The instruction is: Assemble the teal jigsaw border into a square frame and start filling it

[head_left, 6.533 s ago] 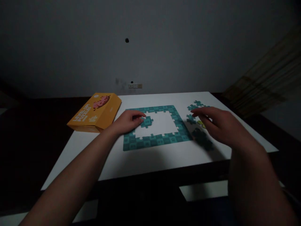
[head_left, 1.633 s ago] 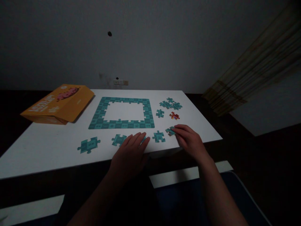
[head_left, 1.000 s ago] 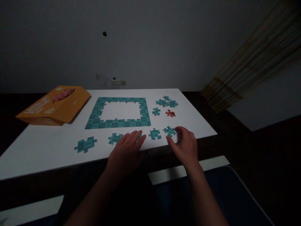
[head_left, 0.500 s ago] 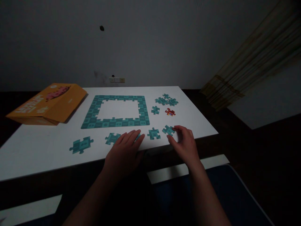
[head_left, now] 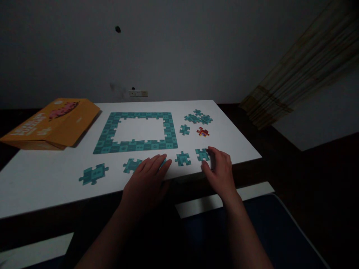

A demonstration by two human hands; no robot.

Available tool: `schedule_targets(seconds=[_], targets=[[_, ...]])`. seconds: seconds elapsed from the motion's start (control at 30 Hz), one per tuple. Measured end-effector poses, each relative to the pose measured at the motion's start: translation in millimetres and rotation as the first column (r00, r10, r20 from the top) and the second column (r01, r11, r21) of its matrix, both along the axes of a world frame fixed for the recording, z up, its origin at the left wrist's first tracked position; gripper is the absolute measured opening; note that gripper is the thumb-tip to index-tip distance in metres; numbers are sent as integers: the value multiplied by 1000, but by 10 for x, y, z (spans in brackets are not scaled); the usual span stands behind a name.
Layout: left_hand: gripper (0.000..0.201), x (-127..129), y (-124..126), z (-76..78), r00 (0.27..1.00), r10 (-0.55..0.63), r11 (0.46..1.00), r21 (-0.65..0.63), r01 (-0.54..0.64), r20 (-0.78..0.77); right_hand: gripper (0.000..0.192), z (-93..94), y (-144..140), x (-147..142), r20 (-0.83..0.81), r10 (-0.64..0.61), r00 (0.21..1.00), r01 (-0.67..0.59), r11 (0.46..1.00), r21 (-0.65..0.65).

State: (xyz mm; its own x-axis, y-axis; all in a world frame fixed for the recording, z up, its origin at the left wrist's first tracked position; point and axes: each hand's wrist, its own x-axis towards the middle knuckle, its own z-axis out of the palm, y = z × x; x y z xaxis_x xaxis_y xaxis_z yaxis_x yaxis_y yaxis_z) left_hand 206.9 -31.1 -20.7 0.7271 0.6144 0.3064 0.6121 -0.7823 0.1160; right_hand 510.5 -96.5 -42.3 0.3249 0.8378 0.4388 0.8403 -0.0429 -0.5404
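Below frame centre, a teal jigsaw piece (head_left: 201, 154) is seemingly being aligned by the parted right hand (head_left: 221, 172), left hand (head_left: 145, 178) spread, a light touch needed next.

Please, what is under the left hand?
Beneath the left hand, a small part of a teal puzzle piece shows. The hand covers the rest, so its full shape and print cannot be seen.
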Motion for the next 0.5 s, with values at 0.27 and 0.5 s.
schedule_targets(seconds=[0.27,0.5], targets=[[67,-6,5,-6,1000,-1,1000,14,1,-5,48,58,-28,-125,-29,-48,998,49,997,56],[65,-4,12,-8,1000,0,1000,-1,0,9,44,65,-49,-121,-47,-25,999,26,999,32]])
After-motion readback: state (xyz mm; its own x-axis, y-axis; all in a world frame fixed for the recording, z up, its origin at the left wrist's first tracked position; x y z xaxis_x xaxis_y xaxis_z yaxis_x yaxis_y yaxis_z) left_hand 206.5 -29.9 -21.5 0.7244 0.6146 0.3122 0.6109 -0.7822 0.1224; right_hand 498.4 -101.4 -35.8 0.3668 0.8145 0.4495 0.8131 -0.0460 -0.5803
